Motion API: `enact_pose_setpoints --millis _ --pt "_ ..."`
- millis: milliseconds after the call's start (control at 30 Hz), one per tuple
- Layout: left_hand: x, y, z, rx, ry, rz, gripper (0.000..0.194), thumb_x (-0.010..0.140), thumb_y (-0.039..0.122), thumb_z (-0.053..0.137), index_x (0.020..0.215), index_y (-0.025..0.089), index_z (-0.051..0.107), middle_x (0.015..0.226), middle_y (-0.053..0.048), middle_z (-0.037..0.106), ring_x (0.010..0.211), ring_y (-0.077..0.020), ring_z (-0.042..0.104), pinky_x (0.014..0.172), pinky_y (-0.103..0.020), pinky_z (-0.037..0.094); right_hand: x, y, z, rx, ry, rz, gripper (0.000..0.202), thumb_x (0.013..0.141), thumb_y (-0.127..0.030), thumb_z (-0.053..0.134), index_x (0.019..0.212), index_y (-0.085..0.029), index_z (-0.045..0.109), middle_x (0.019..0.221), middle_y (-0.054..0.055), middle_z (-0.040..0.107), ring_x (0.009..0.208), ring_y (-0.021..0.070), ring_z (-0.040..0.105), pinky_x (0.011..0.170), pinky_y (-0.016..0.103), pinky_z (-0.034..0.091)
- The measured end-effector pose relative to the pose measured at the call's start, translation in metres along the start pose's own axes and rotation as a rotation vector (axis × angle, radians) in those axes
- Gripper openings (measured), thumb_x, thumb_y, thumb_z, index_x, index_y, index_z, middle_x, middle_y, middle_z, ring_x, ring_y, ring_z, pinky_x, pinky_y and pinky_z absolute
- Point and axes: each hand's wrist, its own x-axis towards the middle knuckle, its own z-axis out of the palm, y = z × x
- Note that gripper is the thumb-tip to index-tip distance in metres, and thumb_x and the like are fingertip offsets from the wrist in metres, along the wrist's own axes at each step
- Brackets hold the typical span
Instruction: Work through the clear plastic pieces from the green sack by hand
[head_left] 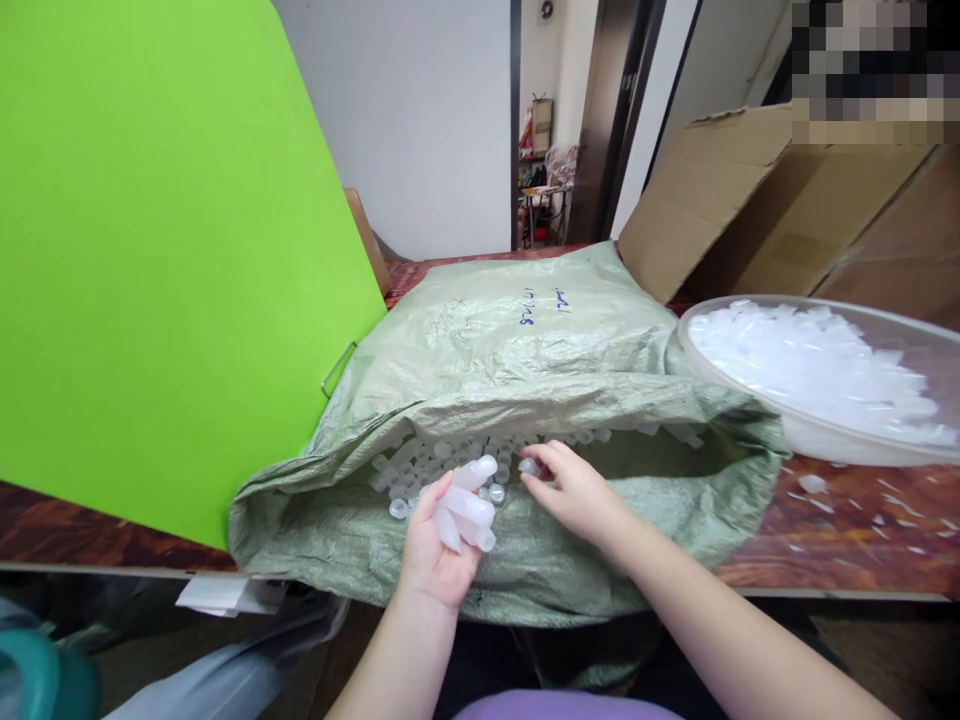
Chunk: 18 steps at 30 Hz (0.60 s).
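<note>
My left hand point(442, 550) is closed around several translucent white plastic tubes point(472, 508), their rounded ends pointing right. My right hand point(570, 490) is just beside it, thumb and fingers curled about one small white plastic piece point(529, 466). Both hands are at the mouth of a large pale green woven sack point(555, 340) lying on its side. Inside the opening, many more white plastic tubes point(427, 465) are heaped, their round ends showing. The sack's upper layer hides those deeper in.
At right, a wide translucent basin point(720, 375) holds a heap of white pieces point(817, 370). White scraps lie on the red-brown tabletop point(847, 530). A bright green board point(172, 250) stands left. Cardboard boxes point(705, 190) are behind the basin, with a person beyond. A teal bucket point(45, 670) is lower left.
</note>
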Motion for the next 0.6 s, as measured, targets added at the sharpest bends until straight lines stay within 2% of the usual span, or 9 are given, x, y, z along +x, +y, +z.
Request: enact_pose_setpoints --millis 67,133,233,300,400,533,600 --pt "0.001 0.000 0.007 -0.015 0.014 0.029 0.009 0.081 0.017 0.051 0.085 0.011 0.057 0.067 -0.004 0.064 0.053 -0.0124 0.057 0.048 -0.023 0.048 -0.020 -0.007 -0.003 0.216 0.134 -0.177 0.023 0.082 -0.029 0.052 0.104 -0.021 0.055 0.096 0.004 0.063 0.086 0.0131 0.060 0.077 0.024 0.049" --pt "0.003 -0.003 0.013 -0.026 0.029 0.047 0.010 0.082 0.015 0.049 0.084 0.010 0.057 0.066 -0.005 0.065 0.055 -0.0132 0.059 0.049 -0.023 0.048 -0.037 -0.015 0.000 0.324 0.282 -0.395 0.023 0.080 -0.026 0.058 0.102 -0.022 0.054 0.094 0.003 0.065 0.087 0.0135 0.061 0.078 0.025 0.050" --pt "0.004 -0.010 0.021 -0.028 0.040 0.044 0.010 0.082 0.014 0.049 0.081 0.009 0.057 0.063 -0.004 0.064 0.053 -0.0131 0.058 0.049 -0.022 0.047 -0.049 -0.019 0.009 0.181 0.392 -0.648 0.023 0.081 -0.015 0.056 0.104 -0.019 0.054 0.097 0.005 0.066 0.088 0.0141 0.061 0.077 0.027 0.052" --pt "0.004 -0.015 0.024 -0.020 0.037 0.033 0.009 0.081 0.015 0.050 0.079 0.009 0.057 0.061 -0.004 0.063 0.050 -0.0133 0.057 0.046 -0.023 0.045 -0.051 -0.016 0.013 0.057 0.433 -0.744 0.024 0.082 -0.010 0.053 0.105 -0.017 0.055 0.098 0.007 0.066 0.089 0.0153 0.061 0.076 0.027 0.053" --pt "0.001 -0.019 0.026 -0.033 0.049 0.082 0.008 0.080 0.013 0.051 0.076 0.011 0.058 0.062 -0.003 0.064 0.051 -0.0131 0.058 0.046 -0.022 0.045 -0.049 -0.007 0.018 -0.011 0.456 -0.781 0.025 0.083 -0.010 0.050 0.106 -0.017 0.056 0.096 0.008 0.065 0.088 0.0158 0.062 0.073 0.027 0.055" --pt "0.000 -0.023 0.024 -0.034 0.071 0.157 0.007 0.079 0.011 0.053 0.075 0.012 0.058 0.065 -0.003 0.066 0.053 -0.0125 0.059 0.048 -0.021 0.046 -0.050 0.002 0.019 0.098 0.408 -0.662 0.022 0.085 -0.012 0.048 0.104 -0.020 0.057 0.099 0.007 0.065 0.089 0.0129 0.062 0.075 0.024 0.055" --pt "0.001 -0.025 0.023 -0.020 0.074 0.160 0.004 0.077 0.012 0.056 0.075 0.011 0.059 0.064 -0.003 0.066 0.053 -0.0127 0.059 0.048 -0.021 0.045 -0.051 0.003 0.018 0.010 0.429 -0.747 0.022 0.085 -0.013 0.050 0.105 -0.019 0.058 0.100 0.006 0.066 0.092 0.0147 0.062 0.076 0.025 0.054"
